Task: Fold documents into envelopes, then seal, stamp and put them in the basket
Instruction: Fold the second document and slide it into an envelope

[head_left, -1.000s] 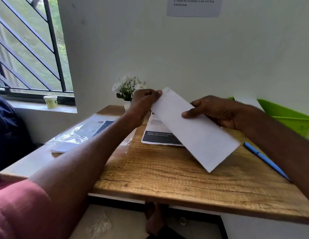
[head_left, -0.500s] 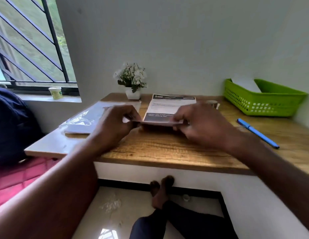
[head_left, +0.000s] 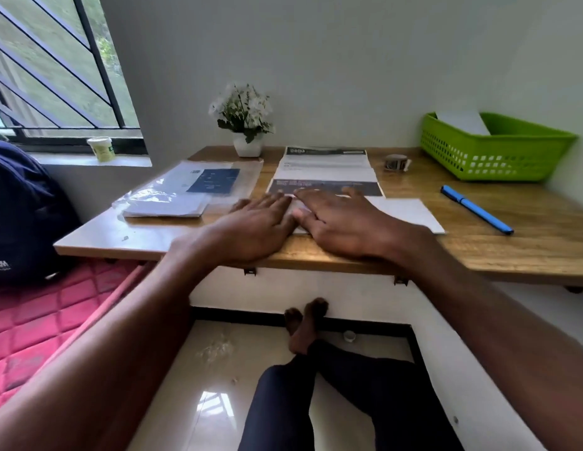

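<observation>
A white envelope (head_left: 404, 213) lies flat near the front edge of the wooden desk (head_left: 527, 245). My left hand (head_left: 254, 227) and my right hand (head_left: 342, 222) lie side by side on its left part, fingers straight, pressing it down. Just behind my hands lies a printed document (head_left: 326, 172) with dark bands. The green basket (head_left: 498, 151) stands at the back right with a white envelope (head_left: 462, 122) leaning inside it. A small roll of stamps or tape (head_left: 396, 162) sits between the document and the basket.
A plastic sleeve with envelopes (head_left: 186, 193) lies at the desk's left. A blue pen (head_left: 475, 209) lies at the right. A white pot of flowers (head_left: 246, 125) stands against the wall. A red mattress (head_left: 39, 320) and a dark bag (head_left: 20, 209) are at my left.
A second ago both hands held the envelope up in the air. They brought it down to the desk and now press it flat with straight fingers.
</observation>
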Demonstrator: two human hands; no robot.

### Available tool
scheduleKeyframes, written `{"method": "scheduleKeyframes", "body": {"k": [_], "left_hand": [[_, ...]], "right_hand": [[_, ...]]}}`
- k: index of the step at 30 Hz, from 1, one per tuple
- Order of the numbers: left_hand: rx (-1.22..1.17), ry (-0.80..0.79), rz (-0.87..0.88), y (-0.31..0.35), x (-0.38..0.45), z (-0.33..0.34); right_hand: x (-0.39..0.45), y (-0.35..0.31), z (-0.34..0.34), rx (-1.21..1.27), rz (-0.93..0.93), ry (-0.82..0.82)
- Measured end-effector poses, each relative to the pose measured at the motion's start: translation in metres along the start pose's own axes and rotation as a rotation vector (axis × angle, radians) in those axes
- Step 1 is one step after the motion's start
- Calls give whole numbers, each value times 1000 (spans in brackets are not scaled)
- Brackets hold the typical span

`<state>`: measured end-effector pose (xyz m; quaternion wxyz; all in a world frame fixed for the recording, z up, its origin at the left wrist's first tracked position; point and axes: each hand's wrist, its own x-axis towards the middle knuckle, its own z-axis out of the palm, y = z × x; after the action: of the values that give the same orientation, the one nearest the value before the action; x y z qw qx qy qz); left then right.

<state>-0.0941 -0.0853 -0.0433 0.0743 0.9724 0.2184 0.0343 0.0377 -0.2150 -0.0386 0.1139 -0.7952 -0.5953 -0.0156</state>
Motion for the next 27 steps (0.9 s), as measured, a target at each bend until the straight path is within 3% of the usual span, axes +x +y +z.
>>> {"method": "scheduleKeyframes", "body": {"k": [5,13,18,22,27], "left_hand": [[52,-86,-30,-2,7,6],[69,-75,-37,3,-1,5],[66,-73,-40,6,-5,6],[73,-59,-36,5,-3,7],[101,-64,-19,2,0,7]], "right_hand": [[-5,17,11,-36,66,-132],[-62,70,-9,-47,324,-145],[-77,70,-19,-89,453,-133],[-52,37,-15,-113,312,22],[0,-12,6,-1,166,-82]]}}
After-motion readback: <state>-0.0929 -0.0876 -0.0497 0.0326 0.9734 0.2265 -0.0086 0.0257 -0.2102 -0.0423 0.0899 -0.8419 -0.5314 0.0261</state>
